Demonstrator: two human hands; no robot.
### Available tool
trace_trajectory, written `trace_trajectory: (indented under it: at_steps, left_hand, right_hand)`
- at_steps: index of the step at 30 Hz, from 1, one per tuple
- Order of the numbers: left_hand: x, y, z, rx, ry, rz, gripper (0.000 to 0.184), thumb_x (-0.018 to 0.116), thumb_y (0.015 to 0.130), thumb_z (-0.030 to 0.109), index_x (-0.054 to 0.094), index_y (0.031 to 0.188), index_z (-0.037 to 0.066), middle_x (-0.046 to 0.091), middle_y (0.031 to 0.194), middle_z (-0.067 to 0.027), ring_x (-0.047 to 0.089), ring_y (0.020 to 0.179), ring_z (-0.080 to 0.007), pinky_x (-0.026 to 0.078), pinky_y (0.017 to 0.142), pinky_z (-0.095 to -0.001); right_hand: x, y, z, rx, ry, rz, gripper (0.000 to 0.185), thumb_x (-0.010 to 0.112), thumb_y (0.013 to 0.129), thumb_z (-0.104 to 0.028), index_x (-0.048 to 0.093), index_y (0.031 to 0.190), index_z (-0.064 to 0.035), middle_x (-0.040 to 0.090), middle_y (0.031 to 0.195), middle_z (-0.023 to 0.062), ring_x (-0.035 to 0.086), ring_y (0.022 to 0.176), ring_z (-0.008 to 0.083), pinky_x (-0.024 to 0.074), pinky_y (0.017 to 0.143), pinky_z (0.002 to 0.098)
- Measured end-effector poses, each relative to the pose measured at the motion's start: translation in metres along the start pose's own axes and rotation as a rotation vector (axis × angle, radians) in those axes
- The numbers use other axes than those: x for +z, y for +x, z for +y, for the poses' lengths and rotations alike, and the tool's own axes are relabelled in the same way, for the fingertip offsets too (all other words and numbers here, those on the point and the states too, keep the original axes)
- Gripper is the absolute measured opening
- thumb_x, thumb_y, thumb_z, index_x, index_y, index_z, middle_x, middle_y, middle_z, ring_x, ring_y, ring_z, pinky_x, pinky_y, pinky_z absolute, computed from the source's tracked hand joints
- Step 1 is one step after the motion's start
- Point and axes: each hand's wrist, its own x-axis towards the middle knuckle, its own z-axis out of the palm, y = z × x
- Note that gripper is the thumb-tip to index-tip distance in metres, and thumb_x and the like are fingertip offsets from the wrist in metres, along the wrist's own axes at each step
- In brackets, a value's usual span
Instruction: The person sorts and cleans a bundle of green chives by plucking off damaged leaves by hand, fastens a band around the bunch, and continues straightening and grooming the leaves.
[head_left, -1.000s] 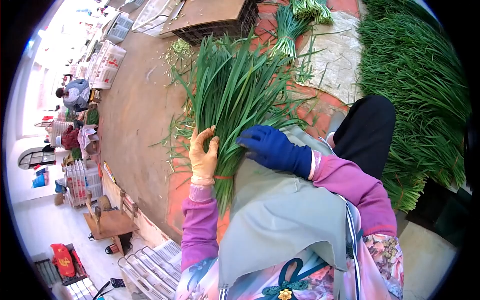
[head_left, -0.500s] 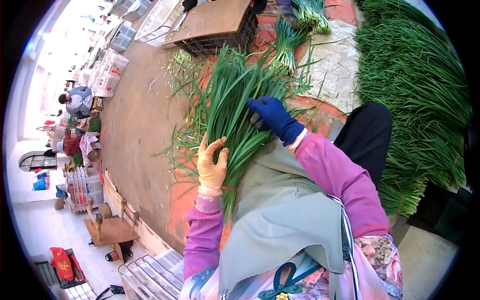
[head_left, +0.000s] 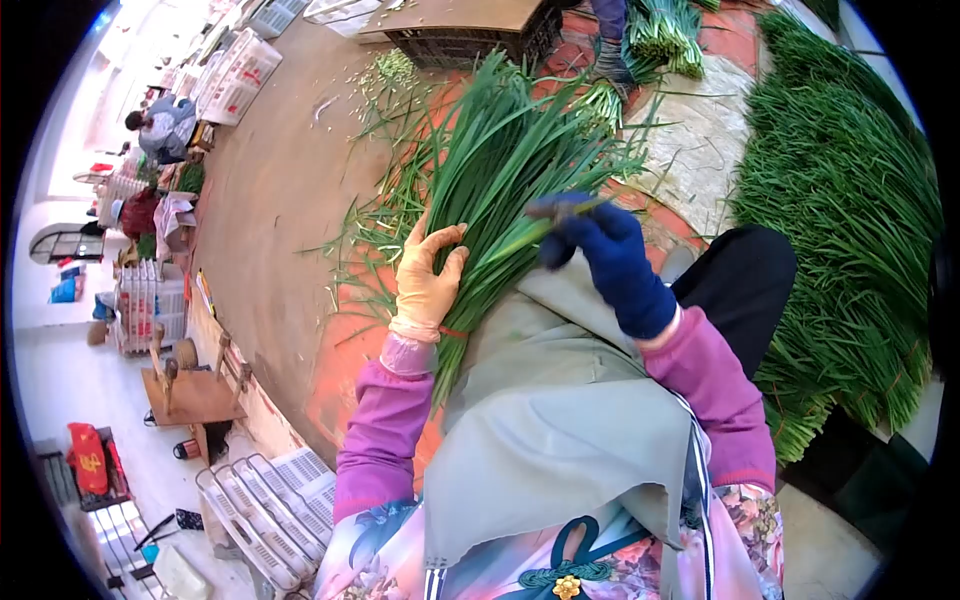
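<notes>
A bundle of long green leafy stalks (head_left: 500,150) lies slanted across my lap, a red band around its lower end. My left hand (head_left: 430,275), in a cream-coloured glove, is wrapped round the left side of the bundle just above the band. On the right, my right hand (head_left: 605,250) wears a dark blue glove and is raised over the bundle. Its fingers are closed on a few yellowish-green leaves (head_left: 525,237); the fingertips are blurred. A grey-green apron (head_left: 560,430) covers my lap beneath the stalks.
A large heap of green stalks (head_left: 840,220) lies at the right. Another person's gloved hand (head_left: 612,65) touches a smaller bundle at the top, near a board on a black crate (head_left: 480,45). Another person (head_left: 165,128) sits far left. White racks (head_left: 270,515) stand lower left.
My right hand has gone from beside the bundle into its leaves, then back right with a few leaves. My left hand stays on the bundle. The other person's hand has come into view at the top.
</notes>
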Motion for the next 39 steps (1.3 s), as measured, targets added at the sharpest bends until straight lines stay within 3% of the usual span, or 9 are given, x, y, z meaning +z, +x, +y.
trace_trajectory:
  at_steps: [3,9,13,15,17,23,25,32,39]
  left_hand:
    - [0.002,0.002,-0.001,0.056,0.086,-0.027,0.025,0.062,0.072,0.001,0.063,0.097,0.002,0.064,0.096,-0.0061,0.041,0.119,-0.0258,0.028,0.101,-0.0366]
    - [0.002,0.003,-0.001,0.067,0.156,-0.01,0.027,0.065,0.072,0.005,0.063,0.098,0.008,0.062,0.098,-0.0069,0.039,0.121,-0.03,0.033,0.098,-0.0364]
    - [0.0,0.005,-0.002,0.144,0.003,-0.009,0.047,0.064,0.076,0.007,0.049,0.12,0.006,0.053,0.12,-0.0067,0.037,0.122,-0.0231,0.028,0.102,-0.0352]
    - [-0.004,0.01,0.001,0.013,-0.187,0.06,0.067,0.065,0.077,0.009,0.031,0.135,0.007,0.039,0.133,-0.0116,0.035,0.124,-0.022,0.029,0.101,-0.0347]
    - [-0.008,0.026,-0.002,-0.278,-0.282,-0.034,0.09,0.069,0.074,0.012,0.008,0.14,0.006,0.037,0.132,-0.0199,0.039,0.12,-0.0201,0.035,0.097,-0.0344]
    - [-0.011,0.065,0.007,-0.638,-0.402,-0.571,0.058,0.068,0.075,0.014,0.042,0.124,-0.003,0.059,0.103,-0.0112,0.06,0.086,-0.0199,0.049,0.077,-0.0306]
    - [-0.003,0.058,0.006,-0.656,-0.708,-0.379,0.034,0.063,0.078,0.01,0.055,0.109,-0.002,0.062,0.094,-0.0096,0.062,0.078,-0.0196,0.052,0.069,-0.0321]
    - [-0.013,0.023,0.006,-0.745,-0.795,0.067,0.031,0.063,0.08,0.014,0.055,0.105,-0.002,0.062,0.094,-0.0081,0.06,0.081,-0.0181,0.05,0.073,-0.0289]
    - [-0.011,0.019,-0.012,-0.705,-0.738,0.127,0.035,0.063,0.08,0.017,0.053,0.106,-0.005,0.061,0.096,-0.0091,0.059,0.081,-0.0172,0.049,0.073,-0.0283]
  right_hand:
    - [0.011,-0.005,-0.016,-0.535,-0.357,-0.701,0.026,0.054,0.08,-0.002,0.056,0.106,-0.0021,0.063,0.099,0.009,0.061,0.072,0.0205,0.0485,0.064,0.0296]
    - [0.075,-0.065,-0.062,-0.077,-0.404,-1.378,0.024,0.049,0.084,-0.024,0.059,0.101,-0.0116,0.063,0.093,0.0074,0.06,0.076,0.0255,0.0471,0.065,0.0372]
    - [0.008,-0.036,-0.07,-0.161,-0.21,-0.776,0.028,0.055,0.085,-0.026,0.062,0.091,0.0004,0.065,0.086,0.0117,0.062,0.071,0.0212,0.0484,0.062,0.0322]
    - [-0.02,-0.027,-0.08,0.425,-0.573,-0.27,0.017,0.063,0.08,-0.016,0.065,0.088,-0.0017,0.063,0.068,0.009,0.058,0.058,0.017,0.0469,0.057,0.0298]
    - [-0.066,-0.024,-0.05,-0.026,-1.705,-0.274,0.017,0.062,0.076,-0.015,0.062,0.091,-0.008,0.058,0.064,0.0152,0.058,0.057,0.0267,0.0454,0.055,0.0369]
    - [-0.006,0.007,-0.022,-0.6,-1.559,-0.509,0.054,0.069,0.064,-0.03,0.052,0.109,-0.0061,0.056,0.099,0.0105,0.054,0.092,0.0266,0.0428,0.079,0.0437]
    - [0.015,0.021,-0.012,-0.795,-1.669,-0.439,0.063,0.071,0.06,-0.033,0.05,0.114,-0.0069,0.054,0.102,0.0099,0.05,0.098,0.0259,0.0384,0.086,0.0436]
    - [-0.006,0.008,0.055,-0.471,-1.719,-0.594,0.07,0.067,0.062,-0.031,0.043,0.123,-0.0071,0.052,0.096,0.0092,0.053,0.079,0.0247,0.041,0.061,0.0356]
    - [-0.003,0.003,0.043,-0.427,-1.644,-0.533,0.069,0.068,0.066,-0.031,0.042,0.125,-0.0065,0.054,0.103,0.0121,0.055,0.083,0.0276,0.0433,0.066,0.0365]
